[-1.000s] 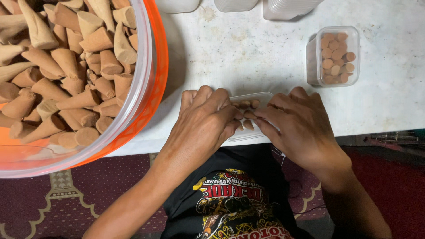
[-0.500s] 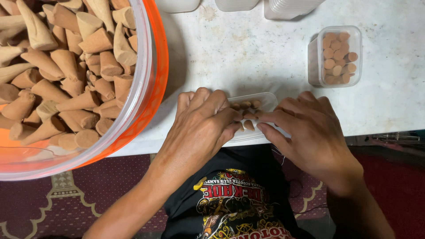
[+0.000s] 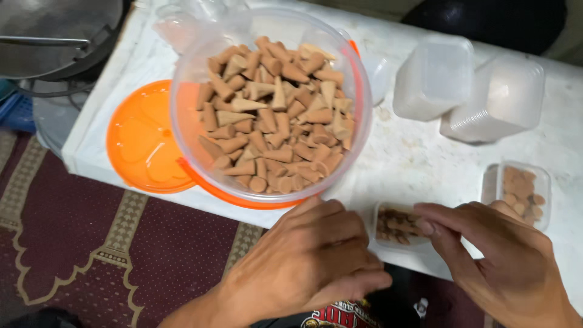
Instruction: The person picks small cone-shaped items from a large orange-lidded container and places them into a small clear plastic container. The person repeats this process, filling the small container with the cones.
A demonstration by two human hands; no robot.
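We look down at a white counter [image 3: 413, 152] where our left hand [image 3: 316, 255] rests palm down at the near edge, fingers [image 3: 340, 228] loosely spread and holding nothing, just beside a small clear box [image 3: 398, 226] part-filled with brown cones. Our right hand [image 3: 492, 255] reaches in from the right, its fingers [image 3: 437, 222] narrowed over the box's near rim; whether they pinch a cone we cannot tell. Behind the left hand stands a big clear tub [image 3: 270, 103] heaped with cones [image 3: 273, 115], resting partly on an orange lid [image 3: 143, 140]. A second small box [image 3: 519, 191] of cones sits to the right, near the right hand. Two stacks of empty containers [image 3: 467, 88] stand further back. A patterned maroon rug [image 3: 109, 255] covers the floor below.
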